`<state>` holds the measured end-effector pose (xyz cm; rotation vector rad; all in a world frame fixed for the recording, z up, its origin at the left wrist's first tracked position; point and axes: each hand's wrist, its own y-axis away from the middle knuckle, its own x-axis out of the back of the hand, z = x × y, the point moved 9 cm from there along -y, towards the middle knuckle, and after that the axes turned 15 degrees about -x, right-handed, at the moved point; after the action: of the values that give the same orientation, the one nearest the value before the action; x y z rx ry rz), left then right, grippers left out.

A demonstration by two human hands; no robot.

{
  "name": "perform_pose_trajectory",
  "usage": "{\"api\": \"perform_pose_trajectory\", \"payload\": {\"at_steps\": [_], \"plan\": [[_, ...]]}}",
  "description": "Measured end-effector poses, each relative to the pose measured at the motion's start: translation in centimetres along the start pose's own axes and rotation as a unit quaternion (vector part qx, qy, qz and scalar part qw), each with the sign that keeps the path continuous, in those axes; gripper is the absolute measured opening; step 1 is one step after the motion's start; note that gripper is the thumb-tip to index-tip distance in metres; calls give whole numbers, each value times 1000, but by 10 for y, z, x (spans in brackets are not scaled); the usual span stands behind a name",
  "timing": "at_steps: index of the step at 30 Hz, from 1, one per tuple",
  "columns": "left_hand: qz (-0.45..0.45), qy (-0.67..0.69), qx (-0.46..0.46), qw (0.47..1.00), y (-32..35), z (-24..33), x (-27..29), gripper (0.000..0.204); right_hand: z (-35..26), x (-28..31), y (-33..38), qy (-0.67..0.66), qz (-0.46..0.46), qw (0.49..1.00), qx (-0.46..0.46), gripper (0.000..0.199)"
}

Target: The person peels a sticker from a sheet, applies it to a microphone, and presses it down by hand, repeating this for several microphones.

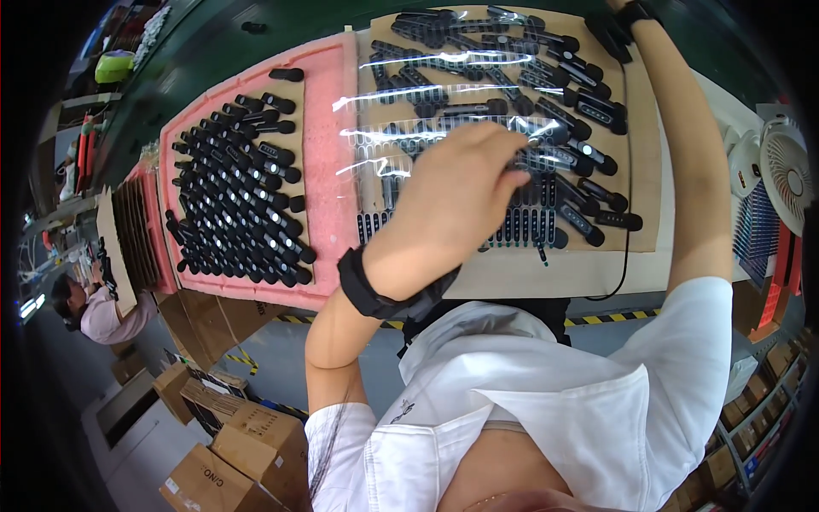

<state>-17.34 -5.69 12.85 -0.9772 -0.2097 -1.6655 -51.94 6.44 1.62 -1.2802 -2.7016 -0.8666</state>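
My left hand (461,183) reaches over a clear plastic sheet (365,154) with rows of moulded slots. Its fingers and thumb are bent toward each other beside black microphones; what sits between the fingertips, if anything, I cannot make out. Loose black microphones (597,111) lie on brown cardboard (650,171) around and under the sheet, their round heads pointing mostly right. At the top edge, beyond a dark wristband, only a sliver of my right hand (616,4) shows, and its fingers are cut off. A dark object (607,38) lies near that wrist.
To the left, a pink foam tray (328,188) holds cardboard covered with rows of black microphones (243,192). A black cable (627,264) hangs over the table's front edge. A white fan (789,175) stands at right. A person (111,311) works far left; boxes (247,439) sit below.
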Motion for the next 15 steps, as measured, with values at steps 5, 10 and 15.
{"api": "perform_pose_trajectory", "payload": {"at_steps": [5,10,15], "plan": [[-67,-34,-20,997,-3,0,-37,25,-29,-48,28,243,52,963,100,38],[-81,-77,-80,990,-15,9,-59,17,-82,-140,180,397,44,895,196,51],[-39,-86,-85,992,-12,4,-63,10,-37,-202,220,471,30,788,396,60]]}}
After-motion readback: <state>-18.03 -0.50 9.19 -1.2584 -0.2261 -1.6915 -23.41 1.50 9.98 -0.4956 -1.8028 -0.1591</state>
